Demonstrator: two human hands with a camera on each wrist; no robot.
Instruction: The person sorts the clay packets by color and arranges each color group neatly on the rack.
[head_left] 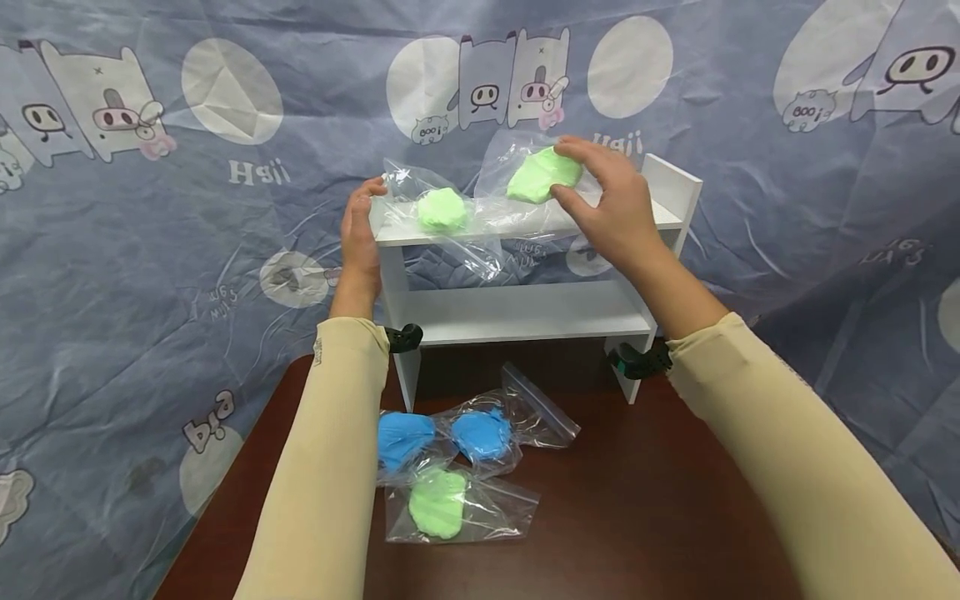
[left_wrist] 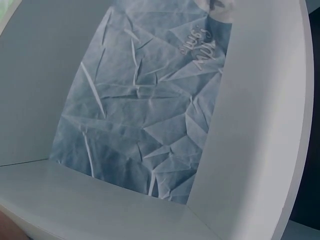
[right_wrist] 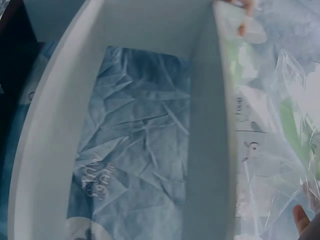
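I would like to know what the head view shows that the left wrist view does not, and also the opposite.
Only the head view: the right hand pinching a bagged green lump at the top of the white rack, and two blue lumps on the dark table.

Only the left wrist view: the underside of the upper board.

Both: the rack itself, the patterned cloth behind it, and apparently the left hand, only a sliver in the wrist view's corner. The pale green patch there, top left, is too small to identify.
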